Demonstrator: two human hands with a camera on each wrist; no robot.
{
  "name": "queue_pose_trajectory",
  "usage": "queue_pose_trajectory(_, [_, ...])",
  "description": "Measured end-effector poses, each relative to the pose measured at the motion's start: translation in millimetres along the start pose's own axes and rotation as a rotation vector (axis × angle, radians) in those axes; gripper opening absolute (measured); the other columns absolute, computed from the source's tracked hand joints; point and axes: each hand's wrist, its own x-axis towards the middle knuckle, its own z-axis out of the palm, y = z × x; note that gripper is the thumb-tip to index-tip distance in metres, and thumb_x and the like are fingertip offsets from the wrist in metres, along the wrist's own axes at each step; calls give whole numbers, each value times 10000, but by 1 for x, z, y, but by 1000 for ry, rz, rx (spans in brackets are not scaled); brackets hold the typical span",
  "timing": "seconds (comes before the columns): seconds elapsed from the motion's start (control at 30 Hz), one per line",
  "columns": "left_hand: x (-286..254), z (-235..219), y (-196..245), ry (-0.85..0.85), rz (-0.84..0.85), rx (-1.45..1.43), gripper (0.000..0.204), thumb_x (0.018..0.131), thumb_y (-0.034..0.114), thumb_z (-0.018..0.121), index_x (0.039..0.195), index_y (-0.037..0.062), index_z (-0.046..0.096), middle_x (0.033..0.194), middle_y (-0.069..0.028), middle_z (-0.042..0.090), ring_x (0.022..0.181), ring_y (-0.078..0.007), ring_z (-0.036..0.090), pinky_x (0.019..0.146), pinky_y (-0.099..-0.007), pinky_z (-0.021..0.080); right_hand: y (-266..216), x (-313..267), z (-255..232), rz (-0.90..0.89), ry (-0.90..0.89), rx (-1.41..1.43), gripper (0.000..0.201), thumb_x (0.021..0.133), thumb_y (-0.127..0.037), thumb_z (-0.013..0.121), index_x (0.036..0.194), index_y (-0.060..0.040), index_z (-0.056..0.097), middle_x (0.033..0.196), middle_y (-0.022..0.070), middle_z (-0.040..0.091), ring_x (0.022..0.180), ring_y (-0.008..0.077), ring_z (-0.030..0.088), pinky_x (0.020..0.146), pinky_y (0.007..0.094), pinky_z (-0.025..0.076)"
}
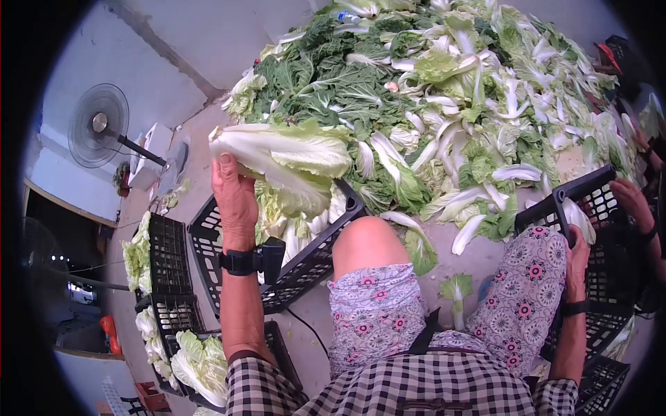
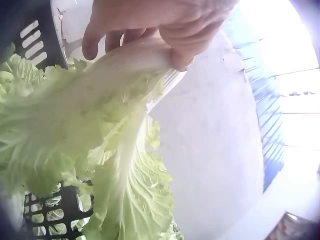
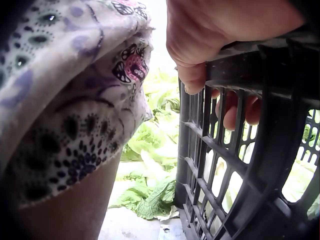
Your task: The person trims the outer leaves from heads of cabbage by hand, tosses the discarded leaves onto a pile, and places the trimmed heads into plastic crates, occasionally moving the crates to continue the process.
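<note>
My left hand (image 1: 236, 201) grips a napa cabbage (image 1: 284, 149) near its white base, the leafy end pointing right. The cabbage is held above a black plastic crate (image 1: 305, 260) that has more cabbage in it. In the left wrist view, the thumb and fingers straddle the pale stalk (image 2: 145, 55) while loose leaves (image 2: 132, 185) hang down. Beside my right knee, my right hand (image 1: 577, 260) holds the rim of another black crate (image 1: 600, 277). Its thumb lies on the near side in the right wrist view, with fingertips (image 3: 231, 117) showing through the slots.
A large heap of cabbage leaves (image 1: 444, 104) covers the floor ahead. Crates with cabbages (image 1: 201, 367) stand at the left, near a fan (image 1: 98, 125). Another person's hand (image 1: 631, 204) is by the right crate. A loose leaf (image 1: 456, 295) lies between my legs.
</note>
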Motion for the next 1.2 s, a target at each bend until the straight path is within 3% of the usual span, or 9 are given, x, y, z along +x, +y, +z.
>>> queue_pose_trajectory(0.13, [-24, 61, 24, -183, 93, 88, 536, 938, 399, 505, 1298, 16, 400, 1226, -90, 517, 1098, -188, 520, 928, -321, 430, 1, 10, -13, 62, 60, 350, 398, 823, -129, 594, 1188, 14, 522, 1127, 134, 580, 1054, 216, 556, 924, 329, 427])
queue_pose_trajectory(0.2, [-39, 89, 32, -285, 110, 149, 550, 941, 419, 487, 1302, 15, 397, 1218, -95, 522, 1092, -191, 524, 928, -324, 430, -72, 3, -41, -37, 29, 396, 528, 795, -134, 594, 1282, 5, 446, 1230, 155, 526, 1168, 231, 490, 964, 355, 396])
queue_pose_trajectory(0.37, [-104, 158, 31, -458, -73, -18, 717, 887, 534, 510, 1314, -25, 368, 1195, -130, 536, 1091, -219, 529, 935, -364, 437, -191, -20, -57, -625, -239, 383, 1019, 637, -307, 791, 1418, -19, 204, 1407, 234, 310, 1320, 330, 306, 1095, 378, 254])
queue_pose_trajectory(0.43, [-132, 201, 49, -616, -138, 49, 975, 728, 744, 523, 1310, -25, 373, 1290, -152, 465, 1153, -250, 488, 973, -397, 409, -215, -31, -28, -680, -403, 561, 1069, 612, -379, 811, 1415, -9, 212, 1340, 201, 418, 1242, 289, 420, 1041, 366, 330])
queue_pose_trajectory(0.53, [-153, 225, 49, -700, -134, 35, 975, 742, 747, 505, 1338, -10, 353, 1375, -158, 381, 1237, -256, 414, 1006, -400, 364, -214, -37, -23, -545, -548, 806, 966, 621, -288, 820, 1384, -17, 293, 1199, 164, 544, 1095, 254, 547, 947, 343, 428])
queue_pose_trajectory(0.7, [-114, 180, 32, -718, 179, 415, 753, 839, 561, 554, 1349, 31, 396, 1406, -176, 364, 1270, -270, 392, 973, -415, 380, -179, -32, -74, -323, -294, 899, 822, 651, -191, 792, 1332, -2, 372, 1147, 139, 580, 1043, 221, 579, 910, 338, 484])
queue_pose_trajectory(0.97, [-99, -23, -84, -546, -103, 952, 413, 966, 284, 428, 1189, -54, 511, 1103, -186, 593, 971, -230, 564, 832, -308, 443, -82, -37, -167, -122, 448, 473, 823, 665, -213, 821, 1334, 4, 392, 1155, 91, 588, 1028, 145, 573, 905, 286, 461])
queue_pose_trajectory(1.03, [-101, -40, -87, -610, -462, 1149, 436, 973, 335, 396, 1003, -69, 555, 893, -152, 631, 767, -205, 575, 690, -314, 458, -61, -36, -169, -127, 555, 342, 835, 671, -228, 819, 1340, 10, 380, 1142, 94, 594, 1022, 151, 574, 909, 291, 457])
queue_pose_trajectory(1.2, [-105, -33, -97, -643, -339, 961, 480, 978, 367, 363, 906, -60, 571, 761, -125, 629, 662, -183, 576, 611, -316, 458, -18, -25, -150, -79, 491, 195, 822, 674, -248, 796, 1354, -55, 375, 1132, 152, 594, 1034, 222, 583, 898, 318, 460])
